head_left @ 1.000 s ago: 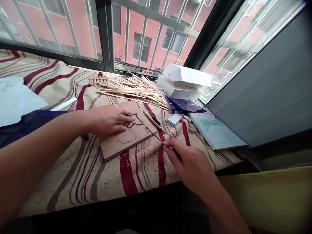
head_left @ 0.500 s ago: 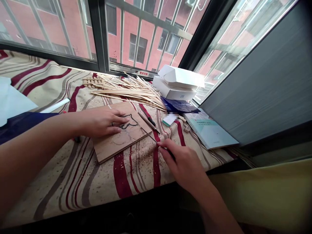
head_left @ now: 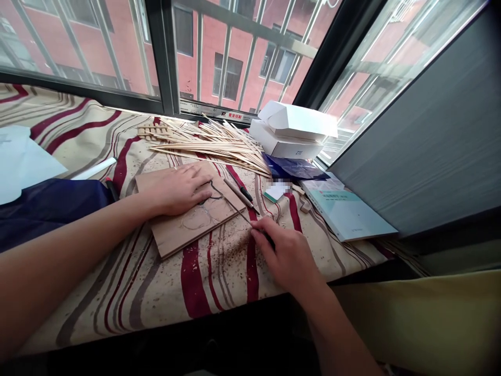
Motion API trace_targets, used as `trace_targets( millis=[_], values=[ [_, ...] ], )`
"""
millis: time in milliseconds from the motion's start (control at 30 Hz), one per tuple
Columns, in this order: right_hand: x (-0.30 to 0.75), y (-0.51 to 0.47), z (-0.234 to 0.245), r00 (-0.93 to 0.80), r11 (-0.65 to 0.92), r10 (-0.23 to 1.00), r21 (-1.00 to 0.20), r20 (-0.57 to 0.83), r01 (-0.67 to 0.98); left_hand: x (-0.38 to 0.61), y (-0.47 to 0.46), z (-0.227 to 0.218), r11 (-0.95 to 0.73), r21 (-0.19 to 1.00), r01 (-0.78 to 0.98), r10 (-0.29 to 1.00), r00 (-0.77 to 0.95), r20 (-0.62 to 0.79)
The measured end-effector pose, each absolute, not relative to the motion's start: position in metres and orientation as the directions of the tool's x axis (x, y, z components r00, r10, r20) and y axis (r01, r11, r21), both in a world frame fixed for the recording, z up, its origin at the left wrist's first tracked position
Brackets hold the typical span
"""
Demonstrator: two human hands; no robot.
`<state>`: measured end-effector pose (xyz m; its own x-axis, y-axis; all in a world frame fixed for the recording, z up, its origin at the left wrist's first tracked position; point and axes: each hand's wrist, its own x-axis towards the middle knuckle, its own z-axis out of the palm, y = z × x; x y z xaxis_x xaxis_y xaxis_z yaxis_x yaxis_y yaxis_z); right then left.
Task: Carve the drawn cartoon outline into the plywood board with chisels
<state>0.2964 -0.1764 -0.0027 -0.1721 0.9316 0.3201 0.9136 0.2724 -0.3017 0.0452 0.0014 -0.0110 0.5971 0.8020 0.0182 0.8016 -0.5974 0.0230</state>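
Observation:
My left hand [head_left: 178, 190] lies flat on a thin wooden board [head_left: 188, 230], its fingers apart and its fingertips at a black outline [head_left: 216, 192] drawn over faint pencil curves. My right hand [head_left: 284, 251] grips a thin metal-shafted tool [head_left: 234, 205] with a dark handle. The shaft slants across the board's edge, and its tip reaches the black outline near my left fingertips. Part of the outline is hidden under my left hand.
A wooden-handled tool [head_left: 239, 195] lies beside the board, below a heap of thin bamboo sticks [head_left: 211, 147]. A white ZTE box [head_left: 284, 143] and a teal book [head_left: 346, 215] stand near the barred window. Wood shavings dot the striped cloth [head_left: 125, 292].
My left hand has slid right across the board, which looks slightly turned. My right hand has moved left, with the tool's tip now further onto the board.

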Motion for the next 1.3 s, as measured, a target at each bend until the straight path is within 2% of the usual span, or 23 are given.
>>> trace_targets(
  millis=[500, 667, 767, 900, 1000, 1067, 1200, 1300],
  values=[
    [0.293, -0.173, -0.002, -0.176, 0.254, 0.944, -0.276, 0.278, 0.927, 0.038, 0.005, -0.008, -0.608, 0.061, 0.791, 0.793, 0.609, 0.017],
    [0.291, -0.172, 0.0, -0.174, 0.232, 0.959, -0.27, 0.222, 0.935, 0.038, 0.001, -0.006, -0.624, 0.046, 0.78, 0.782, 0.623, 0.026],
    [0.292, -0.178, 0.005, -0.179, 0.253, 0.949, -0.292, 0.257, 0.922, 0.037, -0.002, -0.005, -0.647, 0.08, 0.758, 0.761, 0.649, 0.014],
    [0.294, -0.19, 0.006, -0.182, 0.266, 0.927, -0.231, 0.327, 0.936, 0.038, -0.003, -0.005, -0.654, 0.083, 0.752, 0.756, 0.654, 0.037],
    [0.295, -0.193, -0.001, -0.198, 0.316, 0.905, -0.282, 0.378, 0.906, 0.037, -0.003, -0.006, -0.67, 0.09, 0.737, 0.742, 0.669, 0.046],
    [0.295, -0.192, -0.005, -0.194, 0.321, 0.902, -0.298, 0.385, 0.899, 0.037, -0.003, -0.007, -0.675, 0.091, 0.733, 0.738, 0.674, 0.043],
    [0.289, -0.185, -0.003, -0.203, 0.29, 0.914, -0.218, 0.35, 0.932, 0.037, -0.003, -0.006, -0.668, 0.073, 0.74, 0.743, 0.668, 0.037],
    [0.287, -0.185, 0.002, -0.205, 0.299, 0.909, -0.222, 0.364, 0.928, 0.039, -0.004, -0.004, -0.672, 0.066, 0.738, 0.74, 0.672, 0.025]
  ],
)
